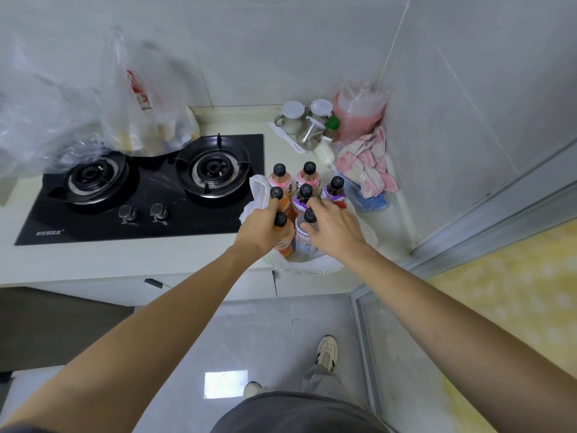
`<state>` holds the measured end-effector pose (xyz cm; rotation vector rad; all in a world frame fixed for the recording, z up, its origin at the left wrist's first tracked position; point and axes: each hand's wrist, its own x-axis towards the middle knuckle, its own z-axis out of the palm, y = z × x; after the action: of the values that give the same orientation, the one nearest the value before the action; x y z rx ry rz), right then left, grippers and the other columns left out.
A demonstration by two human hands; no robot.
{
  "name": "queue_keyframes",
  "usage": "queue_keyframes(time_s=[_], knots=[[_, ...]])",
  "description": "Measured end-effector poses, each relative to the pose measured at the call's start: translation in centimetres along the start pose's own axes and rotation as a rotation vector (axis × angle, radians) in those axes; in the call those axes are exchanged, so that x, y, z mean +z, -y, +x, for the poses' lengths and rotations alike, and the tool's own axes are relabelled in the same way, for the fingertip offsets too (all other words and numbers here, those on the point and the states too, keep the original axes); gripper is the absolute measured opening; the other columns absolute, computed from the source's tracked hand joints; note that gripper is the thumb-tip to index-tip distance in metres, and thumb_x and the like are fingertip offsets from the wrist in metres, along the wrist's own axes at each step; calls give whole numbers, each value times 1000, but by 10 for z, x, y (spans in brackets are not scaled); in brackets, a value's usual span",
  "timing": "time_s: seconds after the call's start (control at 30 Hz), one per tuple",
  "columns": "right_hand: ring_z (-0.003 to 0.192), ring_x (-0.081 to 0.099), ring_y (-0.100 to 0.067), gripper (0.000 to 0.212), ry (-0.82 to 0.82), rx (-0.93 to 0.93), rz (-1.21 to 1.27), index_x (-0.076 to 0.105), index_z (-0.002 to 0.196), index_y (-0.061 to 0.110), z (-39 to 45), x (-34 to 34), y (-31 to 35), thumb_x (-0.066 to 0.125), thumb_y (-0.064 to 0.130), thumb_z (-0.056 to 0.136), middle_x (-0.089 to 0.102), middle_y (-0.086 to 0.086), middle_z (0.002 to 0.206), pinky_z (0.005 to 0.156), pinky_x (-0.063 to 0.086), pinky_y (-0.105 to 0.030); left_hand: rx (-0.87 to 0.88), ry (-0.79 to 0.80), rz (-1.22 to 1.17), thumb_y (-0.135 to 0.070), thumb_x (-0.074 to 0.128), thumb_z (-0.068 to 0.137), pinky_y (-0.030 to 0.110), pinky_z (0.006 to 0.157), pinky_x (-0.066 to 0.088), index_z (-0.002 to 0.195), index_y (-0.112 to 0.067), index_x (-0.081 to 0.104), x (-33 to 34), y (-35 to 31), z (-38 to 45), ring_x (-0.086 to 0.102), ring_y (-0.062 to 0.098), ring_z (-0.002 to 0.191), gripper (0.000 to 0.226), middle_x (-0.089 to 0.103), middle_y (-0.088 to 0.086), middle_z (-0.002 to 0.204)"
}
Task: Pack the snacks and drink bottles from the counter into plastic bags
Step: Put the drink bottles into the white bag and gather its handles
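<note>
Left hand [260, 228]: curled round the neck of the nearest orange drink bottle [282, 235], fingers reaching toward the cap of a second orange bottle [278, 198] behind it.

Right hand [332, 228]: fingers bent over the clear bottle [306, 235] with a pale label, gripping just under its black cap.

Both held bottles stand at the near edge of a cluster of seven black-capped bottles on the bench [187, 254], right of the gas hob [140, 189]: two pink at the back, two purple, two orange, one clear. The cluster sits on or inside a white plastic bag [257, 189]; I cannot tell which, as its walls lie slumped round the bases.

Step, as I judge it: bottles being gathered in the white bag. Next move calls for raising the bag walls and handles round the group without tipping any bottle.

A clear bag of snacks [156, 120] sits on the hob's back edge, seemingly packed.

Writing: white lettering on the hob's front left corner, unreadable. Bottle labels and cap prints too small to read. Red print on the snack bag, blurred.
</note>
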<state>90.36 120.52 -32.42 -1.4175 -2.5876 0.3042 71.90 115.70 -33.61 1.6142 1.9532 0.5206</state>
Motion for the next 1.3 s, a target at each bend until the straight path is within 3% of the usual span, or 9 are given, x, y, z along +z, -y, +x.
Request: queue_keyframes(time_s=[0.2, 0.33, 0.47, 0.63, 0.87, 0.97, 1.07, 1.2, 1.3], knots=[[71, 65, -26, 14, -236, 87, 133, 57, 100, 18, -1, -15, -32, 54, 32, 100, 67, -1, 85, 57, 50, -34, 34, -15, -59, -33, 75, 86, 25, 57, 39, 110, -29, 47, -1, 14, -7, 57, 6, 67, 37, 58, -10, 77], [68, 66, -25, 11, -242, 250, 173, 62, 100, 15, 1, -17, -67, 57, 25, 97, 71, -4, 83, 61, 56, -38, 20, -23, -190, -29, 64, 89, 39, 59, 52, 107, -33, 50, -6, 18, -8, 64, 20, 68, 23, 63, -2, 75], [98, 65, -32, 22, -43, 410, 207, 65, 111, 9, 5, -3, -100, 63, 24, 96, 71, -10, 105, 80, 52, -37, -89, -165, -258, -32, 57, 98, 38, 66, 51, 112, -25, 51, -6, 18, 4, 65, 19, 80, 16, 63, -1, 95], [125, 58, -35, 52, 247, 524, 336, 54, 142, 13, 9, 27, -112, 65, 34, 96, 61, -11, 137, 95, 50, -42, -270, -141, -238, -45, 58, 97, 46, 102, 48, 139, -11, 48, 1, 26, 32, 54, 28, 119, 55, 49, 9, 134], [108, 65, -33, 46, 313, 565, 236, 59, 127, 20, 20, 48, -117, 72, 40, 87, 70, -6, 118, 86, 54, -41, -413, -155, -337, -35, 68, 89, 48, 114, 37, 147, -17, 45, 1, 33, 47, 36, 28, 137, 65, 42, 9, 145], [99, 66, -31, 20, 347, 579, 160, 63, 96, 18, 21, 49, -120, 70, 37, 92, 67, -3, 95, 76, 46, -35, -413, -209, -193, -32, 68, 89, 44, 107, 37, 139, -12, 48, -1, 34, 46, 35, 30, 129, 57, 44, 13, 136], [70, 56, -28, 37, 290, 594, 293, 45, 66, 18, 21, 51, -124, 66, 26, 95, 50, -2, 65, 55, 31, -31, -448, -130, -157, -37, 66, 90, 42, 97, 45, 129, -15, 53, -3, 39, 46, 44, 27, 110, 46, 54, 11, 124], [62, 44, -21, 37, 107, 618, 597, 43, 66, 18, 24, 31, -115, 59, 17, 100, 45, 0, 62, 56, 27, -32, -394, -175, -209, -39, 63, 91, 47, 81, 57, 95, -9, 61, -9, 33, 45, 65, 23, 82, 30, 69, 13, 87], [60, 40, -17, 33, 2, 615, 731, 43, 71, 13, 30, 5, -104, 57, 16, 101, 41, -1, 64, 57, 27, -31, -343, -240, -320, -31, 59, 97, 37, 62, 48, 88, 8, 54, -21, 19, 44, 66, 25, 66, 40, 66, 26, 85]])
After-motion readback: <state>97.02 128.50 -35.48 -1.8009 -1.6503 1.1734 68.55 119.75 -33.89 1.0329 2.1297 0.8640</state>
